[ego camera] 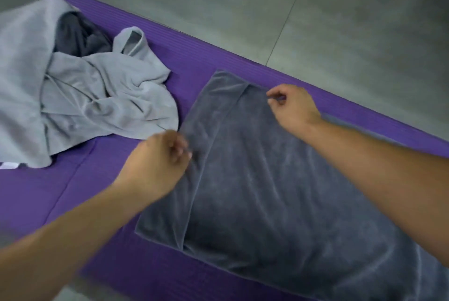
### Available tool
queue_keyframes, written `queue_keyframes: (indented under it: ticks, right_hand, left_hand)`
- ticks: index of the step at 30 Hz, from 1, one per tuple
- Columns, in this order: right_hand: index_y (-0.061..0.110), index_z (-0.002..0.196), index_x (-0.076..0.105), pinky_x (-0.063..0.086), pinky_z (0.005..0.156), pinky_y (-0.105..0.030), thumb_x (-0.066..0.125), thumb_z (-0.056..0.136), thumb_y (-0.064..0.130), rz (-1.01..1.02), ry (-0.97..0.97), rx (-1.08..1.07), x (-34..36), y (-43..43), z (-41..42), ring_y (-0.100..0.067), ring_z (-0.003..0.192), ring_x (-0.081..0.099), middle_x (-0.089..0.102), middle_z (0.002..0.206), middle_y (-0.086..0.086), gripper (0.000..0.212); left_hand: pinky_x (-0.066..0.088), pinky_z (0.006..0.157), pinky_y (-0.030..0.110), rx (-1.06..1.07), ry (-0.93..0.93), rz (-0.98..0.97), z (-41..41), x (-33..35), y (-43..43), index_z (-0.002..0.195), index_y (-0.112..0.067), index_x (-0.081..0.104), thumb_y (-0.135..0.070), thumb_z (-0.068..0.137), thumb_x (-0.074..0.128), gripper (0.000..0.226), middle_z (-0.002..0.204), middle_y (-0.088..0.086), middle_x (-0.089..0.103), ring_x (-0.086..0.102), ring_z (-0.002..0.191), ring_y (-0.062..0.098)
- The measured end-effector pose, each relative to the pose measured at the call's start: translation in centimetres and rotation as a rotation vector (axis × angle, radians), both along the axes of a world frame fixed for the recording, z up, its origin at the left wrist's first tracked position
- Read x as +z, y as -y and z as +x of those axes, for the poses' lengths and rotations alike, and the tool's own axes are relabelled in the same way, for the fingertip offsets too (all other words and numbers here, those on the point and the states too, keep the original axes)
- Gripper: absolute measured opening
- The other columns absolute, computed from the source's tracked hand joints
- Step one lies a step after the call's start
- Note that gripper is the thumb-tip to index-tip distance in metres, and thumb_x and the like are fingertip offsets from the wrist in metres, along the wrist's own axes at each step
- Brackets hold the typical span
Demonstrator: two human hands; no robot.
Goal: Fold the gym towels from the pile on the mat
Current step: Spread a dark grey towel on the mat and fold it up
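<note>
Left hand (pixel 158 157): motion-blurred, fingers curled at the near-left edge of the dark grey towel (pixel 267 191); I cannot tell whether they pinch it. Right hand (pixel 294 106): thumb and forefinger nip the hem at the far-right corner of the towel's upper layer. Sweeping from the left: the pile (pixel 92 91) of light grey towels lies crumpled on the purple mat (pixel 48 191), with a darker towel (pixel 77 35) tucked in near its top. Just beside the pile, the dark grey towel lies flat on the mat, doubled, its lower layer showing along the left side. Grey floor (pixel 340 21) beyond. My read: light, limp, plush cloth, not slippery and not fragile; it will sag and wrinkle if lifted mid-panel. I would take it by corners and hems, one per hand, and keep it taut.
</note>
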State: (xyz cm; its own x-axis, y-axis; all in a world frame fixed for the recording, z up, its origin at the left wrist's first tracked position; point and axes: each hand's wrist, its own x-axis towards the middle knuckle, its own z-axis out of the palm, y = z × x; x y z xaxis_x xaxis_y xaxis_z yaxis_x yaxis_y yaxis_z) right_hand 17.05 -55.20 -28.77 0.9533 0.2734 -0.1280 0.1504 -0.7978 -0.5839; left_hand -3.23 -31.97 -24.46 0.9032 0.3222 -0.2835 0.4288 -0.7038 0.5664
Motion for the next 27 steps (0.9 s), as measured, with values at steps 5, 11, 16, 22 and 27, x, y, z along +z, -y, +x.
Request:
queue_keyframes:
  ticks: [5, 11, 16, 22, 27]
  right_hand:
    - [0.015, 0.113, 0.073, 0.051, 0.098, -0.032, 0.067, 0.093, 0.022, 0.061, 0.014, 0.076, 0.1, -8.1, 1.4, -0.018, 0.105, 0.068, 0.073, 0.113, -0.002, 0.022]
    - [0.014, 0.121, 0.070, 0.046, 0.103, -0.030, 0.067, 0.093, 0.025, -0.001, 0.005, 0.060, 0.0, -13.0, 2.4, -0.021, 0.117, 0.062, 0.068, 0.126, -0.004, 0.030]
    - [0.016, 0.126, 0.066, 0.046, 0.100, -0.026, 0.074, 0.089, 0.033, -0.006, -0.077, -0.070, -1.2, -13.9, 3.1, -0.019, 0.117, 0.062, 0.065, 0.130, -0.003, 0.041]
    - [0.020, 0.104, 0.071, 0.058, 0.074, -0.025, 0.070, 0.093, 0.029, 0.065, -0.130, -0.159, -1.1, -13.3, 3.3, -0.013, 0.078, 0.066, 0.072, 0.102, -0.001, 0.014]
    - [0.023, 0.095, 0.065, 0.060, 0.054, -0.026, 0.066, 0.097, 0.028, 0.232, -0.164, -0.164, 1.4, -12.5, 2.9, -0.004, 0.059, 0.057, 0.053, 0.075, 0.008, 0.006]
  left_hand:
    - [0.043, 0.066, 0.031, 0.179, -0.242, 0.030, -10.3, -3.2, -1.1, 0.093, -0.031, 0.058, -0.038, 0.084, 0.076, 0.021, 0.086, -0.009, 0.061, 0.062, 0.078, 0.014]
    - [0.042, 0.071, 0.033, 0.285, -0.277, 0.039, -13.5, -3.2, -0.8, 0.111, -0.030, 0.050, -0.045, 0.086, 0.073, 0.037, 0.108, -0.009, 0.040, 0.057, 0.097, 0.021]
    - [0.038, 0.062, 0.024, 0.288, -0.248, -0.011, -14.1, -3.0, -1.0, 0.099, -0.036, 0.046, -0.049, 0.087, 0.071, 0.031, 0.097, -0.015, 0.050, 0.051, 0.075, 0.003]
    - [0.037, 0.057, 0.023, 0.269, -0.297, -0.037, -13.6, -3.1, -1.1, 0.094, -0.032, 0.049, -0.054, 0.087, 0.068, 0.031, 0.088, -0.014, 0.053, 0.051, 0.072, 0.002]
    - [0.036, 0.053, 0.028, 0.253, -0.271, -0.123, -13.7, -3.5, -1.9, 0.071, -0.023, 0.050, -0.040, 0.088, 0.074, 0.034, 0.065, -0.005, 0.053, 0.051, 0.059, 0.011]
